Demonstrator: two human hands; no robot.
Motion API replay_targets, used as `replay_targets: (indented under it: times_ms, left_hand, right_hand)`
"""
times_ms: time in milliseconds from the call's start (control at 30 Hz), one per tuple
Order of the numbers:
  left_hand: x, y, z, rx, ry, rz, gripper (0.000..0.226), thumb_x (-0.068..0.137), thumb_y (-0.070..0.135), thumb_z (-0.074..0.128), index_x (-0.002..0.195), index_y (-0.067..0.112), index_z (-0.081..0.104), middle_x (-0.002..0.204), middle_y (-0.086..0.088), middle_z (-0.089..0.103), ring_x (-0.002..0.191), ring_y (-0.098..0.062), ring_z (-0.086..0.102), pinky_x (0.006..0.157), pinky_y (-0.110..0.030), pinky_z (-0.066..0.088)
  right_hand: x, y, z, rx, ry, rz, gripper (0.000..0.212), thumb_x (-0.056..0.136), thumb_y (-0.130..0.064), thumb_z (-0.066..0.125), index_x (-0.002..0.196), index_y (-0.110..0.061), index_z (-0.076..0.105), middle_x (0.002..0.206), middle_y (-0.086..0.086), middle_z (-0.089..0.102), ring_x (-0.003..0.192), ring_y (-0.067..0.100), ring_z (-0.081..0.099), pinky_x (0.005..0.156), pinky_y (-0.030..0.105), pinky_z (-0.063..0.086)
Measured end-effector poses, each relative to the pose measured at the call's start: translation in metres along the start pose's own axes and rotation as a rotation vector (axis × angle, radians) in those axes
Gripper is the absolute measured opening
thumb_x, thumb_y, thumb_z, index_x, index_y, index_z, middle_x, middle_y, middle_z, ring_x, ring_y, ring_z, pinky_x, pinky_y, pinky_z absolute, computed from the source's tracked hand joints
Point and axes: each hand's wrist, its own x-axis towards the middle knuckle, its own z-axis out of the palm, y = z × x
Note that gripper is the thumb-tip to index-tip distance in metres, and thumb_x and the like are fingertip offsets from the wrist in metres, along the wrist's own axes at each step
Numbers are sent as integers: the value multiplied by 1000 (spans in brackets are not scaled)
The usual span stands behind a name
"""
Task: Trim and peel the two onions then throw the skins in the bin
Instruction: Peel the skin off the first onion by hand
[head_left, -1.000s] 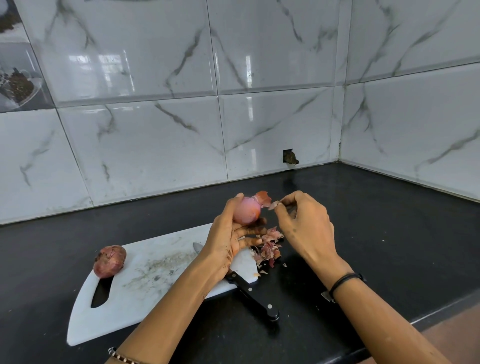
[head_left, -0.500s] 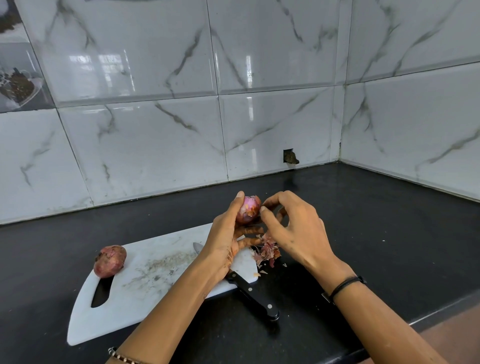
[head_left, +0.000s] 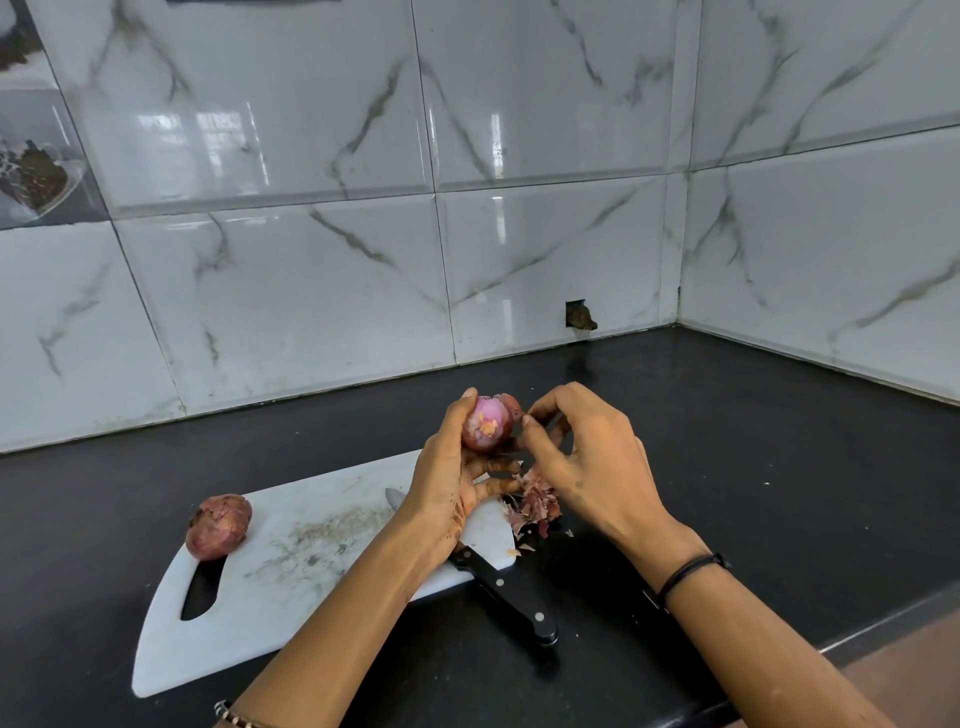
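Observation:
My left hand (head_left: 451, 483) holds a partly peeled purple onion (head_left: 487, 427) above the right end of the white cutting board (head_left: 291, 566). My right hand (head_left: 582, 462) pinches a flap of skin at the onion's right side with thumb and fingertips. A second onion (head_left: 218, 526), still in its brown skin, lies at the board's left end. A heap of torn skins (head_left: 535, 504) lies on the counter just below my right hand. The bin is not in view.
A black-handled knife (head_left: 504, 592) lies across the board's right edge, blade under my left wrist. The black counter (head_left: 779, 467) runs into a tiled corner at the back right. Its front edge shows at the lower right.
One second ago my right hand pulled a strip of skin away to the right. It has come back to the onion and pinches skin again. The onion shows more bare purple flesh.

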Motion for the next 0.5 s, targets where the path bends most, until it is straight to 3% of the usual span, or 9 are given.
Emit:
replay_targets:
  times_ms: [200,400,500]
  left_hand:
    - [1,0,-1,-16,-19,-41,46,98,44,54,105,2,68,85,-17,70,61,-19,62,57,-32,55]
    - [1,-2,-1,-11,-9,-10,39,97,43,58,103,8,74,91,-16,71,75,-23,67,74,-41,58]
    - [-1,-1,1,21,-16,11,37,98,42,57,95,11,76,86,-13,72,74,-22,66,72,-40,59]
  right_hand:
    - [2,3,-1,-12,36,67,12,92,-42,59,88,-31,61,89,-15,59,77,4,59,67,35,53]
    - [-3,-7,-3,68,-21,-69,20,94,-53,60,92,-33,63,89,-17,62,77,6,62,66,33,53]
    - [-2,-5,-2,44,-33,-102,15,95,-48,61,96,-33,63,90,-17,60,77,6,61,66,35,54]
